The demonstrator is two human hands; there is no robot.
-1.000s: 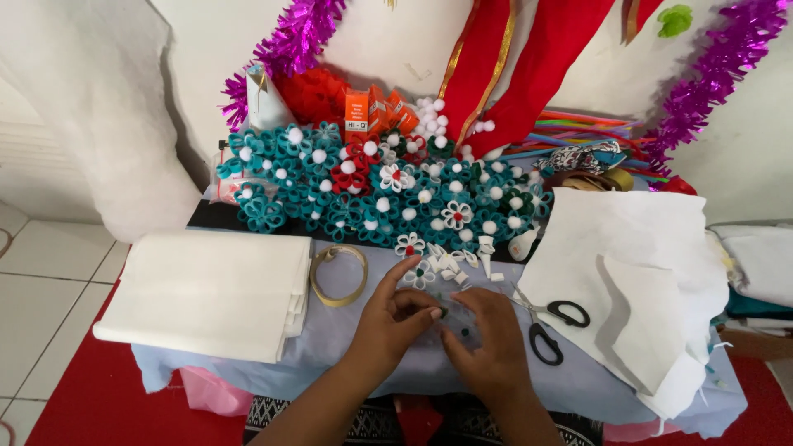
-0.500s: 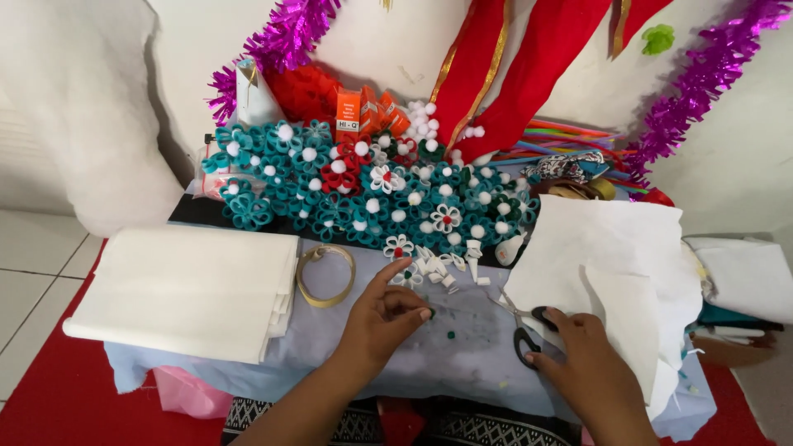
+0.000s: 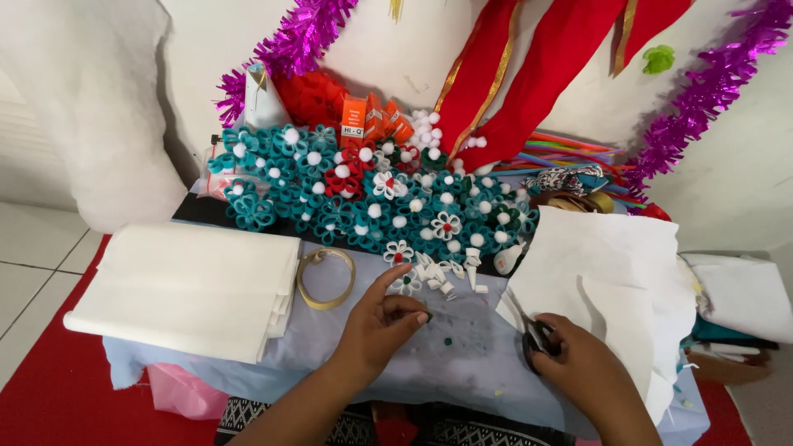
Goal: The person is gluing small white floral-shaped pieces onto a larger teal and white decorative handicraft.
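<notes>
Head view looks down on a low bench (image 3: 347, 363) draped in pale blue cloth, with both of the person's hands at work near its front edge. The left hand (image 3: 382, 324) rests on the cloth with its index finger stretched toward a small white paper flower (image 3: 398, 252); thumb and bent fingers are pinched together, but whether anything tiny sits in that grip cannot be told. The right hand (image 3: 578, 363) lies to the right, its grip clenched on a pair of black-handled scissors (image 3: 535, 337), whose handles show just left of the knuckles (the blades are mostly hidden under the paper edge). The scissors sit at the lower left corner of a sheet of white paper (image 3: 607, 281) that spreads over the right side of the bench. Between the two hands the cloth carries small dark dots and specks. Just beyond the left hand lie white rolled paper pieces (image 3: 446, 272) and a gold ribbon ring (image 3: 325, 277). A thick stack of folded white sheets (image 3: 190, 285) fills the left side. Behind all this, a heap of teal paper flowers (image 3: 347, 194) with white pompom centres runs across the bench, and magenta tinsel (image 3: 293, 45) hangs on the wall.
</notes>
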